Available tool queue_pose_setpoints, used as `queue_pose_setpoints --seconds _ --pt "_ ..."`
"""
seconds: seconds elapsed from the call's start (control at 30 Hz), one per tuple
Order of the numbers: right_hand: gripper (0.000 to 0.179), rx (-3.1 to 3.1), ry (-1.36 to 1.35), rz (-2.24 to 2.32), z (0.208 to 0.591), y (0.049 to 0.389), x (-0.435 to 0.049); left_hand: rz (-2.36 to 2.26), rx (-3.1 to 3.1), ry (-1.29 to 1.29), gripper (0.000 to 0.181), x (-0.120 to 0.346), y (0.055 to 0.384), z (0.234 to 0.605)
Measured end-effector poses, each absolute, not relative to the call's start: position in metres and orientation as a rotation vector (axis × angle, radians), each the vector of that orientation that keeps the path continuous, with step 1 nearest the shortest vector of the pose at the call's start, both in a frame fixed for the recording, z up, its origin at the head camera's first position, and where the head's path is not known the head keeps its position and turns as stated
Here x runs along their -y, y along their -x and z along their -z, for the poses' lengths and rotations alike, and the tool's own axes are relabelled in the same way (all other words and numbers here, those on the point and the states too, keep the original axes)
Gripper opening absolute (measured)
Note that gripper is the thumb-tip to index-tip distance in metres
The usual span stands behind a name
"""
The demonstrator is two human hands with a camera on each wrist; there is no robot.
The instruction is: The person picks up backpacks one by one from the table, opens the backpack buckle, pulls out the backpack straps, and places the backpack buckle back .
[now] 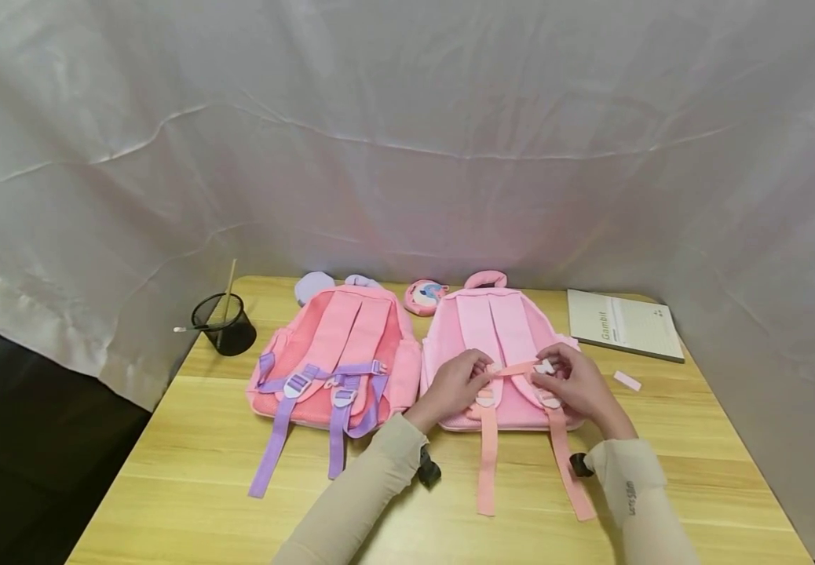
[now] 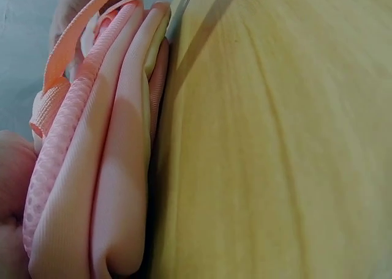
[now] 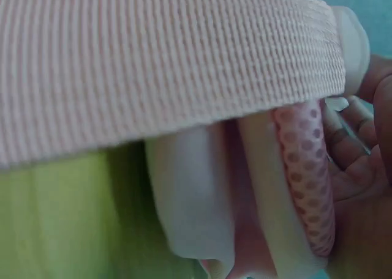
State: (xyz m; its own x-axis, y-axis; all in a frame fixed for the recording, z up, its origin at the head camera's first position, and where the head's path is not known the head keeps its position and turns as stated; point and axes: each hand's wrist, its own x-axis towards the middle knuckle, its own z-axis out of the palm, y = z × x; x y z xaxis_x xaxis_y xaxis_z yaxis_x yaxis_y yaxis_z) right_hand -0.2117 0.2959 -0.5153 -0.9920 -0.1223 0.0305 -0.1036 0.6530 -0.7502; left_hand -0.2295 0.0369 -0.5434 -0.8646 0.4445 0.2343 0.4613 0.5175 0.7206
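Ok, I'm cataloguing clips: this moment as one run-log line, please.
left hand: pinches orange strap; right hand: pinches white buckle; light-pink backpack: beneath both hands; purple-strapped backpack: alongside

The person wears long, pale beige sleeves, the left sleeve (image 1: 351,514) plain along its visible length, the right sleeve (image 1: 651,522) bearing a small line of dark lettering (image 1: 630,498) near the wrist, perhaps printed, too small to read surely. Each ends in a broad cuff, seemingly folded back. A rounded black fitting (image 1: 429,469) sits at the left cuff's right side; a smaller black fitting (image 1: 580,464) sits left of the right cuff.
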Motion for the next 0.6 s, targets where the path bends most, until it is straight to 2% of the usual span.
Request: queue_pose_setpoints --seconds 0.17,0.33,0.6 --pt "0.029 -2.873 0.180 1.228 0.516 0.209 -0.296 1.368 2.644 0.793 0.021 -0.036 0.228 0.545" --pt "0.016 -3.055 0.335 1.192 0.512 0.210 -0.288 1.466 2.568 0.759 0.021 -0.034 0.227 0.548" --pt "0.019 -2.914 0.531 1.316 0.499 0.216 -0.256 1.579 2.494 0.744 0.022 -0.031 0.226 0.552"
